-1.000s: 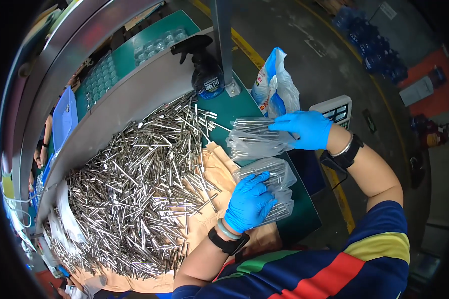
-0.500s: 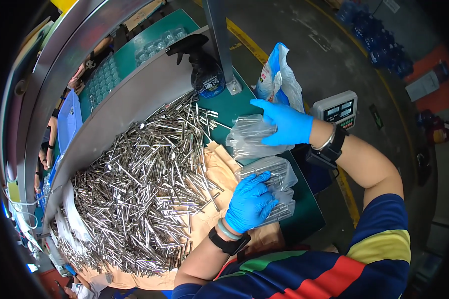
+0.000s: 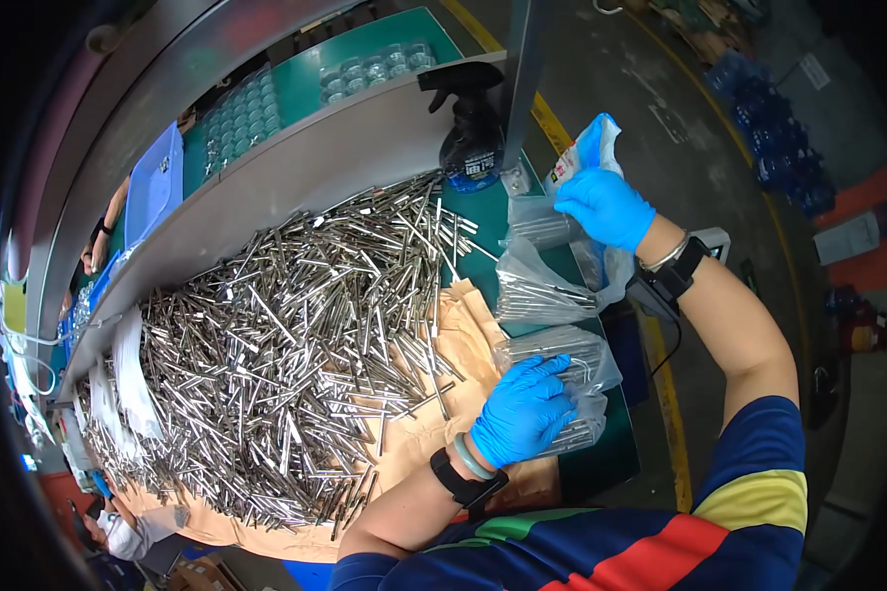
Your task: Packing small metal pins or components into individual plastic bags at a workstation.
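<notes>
My left hand (image 3: pixel 524 412), in a blue glove, rests with curled fingers on a clear plastic bag of metal rods (image 3: pixel 586 357) at the table's right side. Its fingers press the plastic, and part of the bag lies under them. My right hand (image 3: pixel 609 210), also gloved, is farther off with its fingers drawn together; what they pinch, if anything, is hidden. Below it lies a second rod-filled bag (image 3: pixel 542 288), its loose plastic spreading to the right. Another bag (image 3: pixel 540 225) is partly behind that hand. A large heap of shiny metal rods (image 3: pixel 296 364) lies to the left.
Brown paper (image 3: pixel 463 330) lies under the heap. A black spray bottle (image 3: pixel 471 133) stands by a metal post at the far edge. Beyond the metal partition (image 3: pixel 335 148) are a blue tray (image 3: pixel 156 187) and clear round containers (image 3: pixel 241 118). A blue-white bag (image 3: pixel 601 143) and a scale (image 3: pixel 717 242) are at right.
My right hand has come off the rod-filled bag and moved away from me; its outstretched fingers are now drawn in. My left hand stays on its bag. The whole view has shifted.
</notes>
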`<state>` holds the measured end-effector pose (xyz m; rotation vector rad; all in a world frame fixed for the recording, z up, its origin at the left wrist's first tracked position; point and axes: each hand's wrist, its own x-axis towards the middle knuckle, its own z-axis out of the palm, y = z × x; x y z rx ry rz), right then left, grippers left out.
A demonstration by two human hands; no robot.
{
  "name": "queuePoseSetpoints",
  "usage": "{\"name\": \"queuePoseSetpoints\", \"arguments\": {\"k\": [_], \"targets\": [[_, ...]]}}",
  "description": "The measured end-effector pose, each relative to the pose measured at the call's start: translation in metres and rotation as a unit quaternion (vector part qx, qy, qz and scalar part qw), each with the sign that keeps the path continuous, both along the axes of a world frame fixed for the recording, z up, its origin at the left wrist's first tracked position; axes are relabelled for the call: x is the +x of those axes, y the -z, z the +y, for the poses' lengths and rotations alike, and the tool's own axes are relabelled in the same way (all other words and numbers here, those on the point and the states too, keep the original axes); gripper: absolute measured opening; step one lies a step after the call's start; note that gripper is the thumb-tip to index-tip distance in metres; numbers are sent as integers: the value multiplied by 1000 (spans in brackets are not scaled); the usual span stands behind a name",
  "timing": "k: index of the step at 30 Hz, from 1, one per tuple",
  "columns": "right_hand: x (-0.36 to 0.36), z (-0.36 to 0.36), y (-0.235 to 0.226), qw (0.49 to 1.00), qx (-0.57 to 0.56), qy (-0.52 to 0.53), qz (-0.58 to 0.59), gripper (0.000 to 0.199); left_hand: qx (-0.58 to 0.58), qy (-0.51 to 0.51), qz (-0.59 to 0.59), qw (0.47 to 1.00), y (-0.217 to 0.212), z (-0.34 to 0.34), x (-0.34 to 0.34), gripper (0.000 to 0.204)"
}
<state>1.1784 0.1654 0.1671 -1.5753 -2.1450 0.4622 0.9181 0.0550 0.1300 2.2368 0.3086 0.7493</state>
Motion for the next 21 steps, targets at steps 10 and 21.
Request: {"name": "queuePoseSetpoints", "arguments": {"k": [10, 21], "targets": [[-2, 73, 7, 996, 70, 21, -52, 15, -28, 11, 22, 999, 1, 2, 1, 13], [-5, 88, 20, 987, 119, 11, -106, 20, -3, 11, 16, 1000, 2, 4, -3, 14]]}}
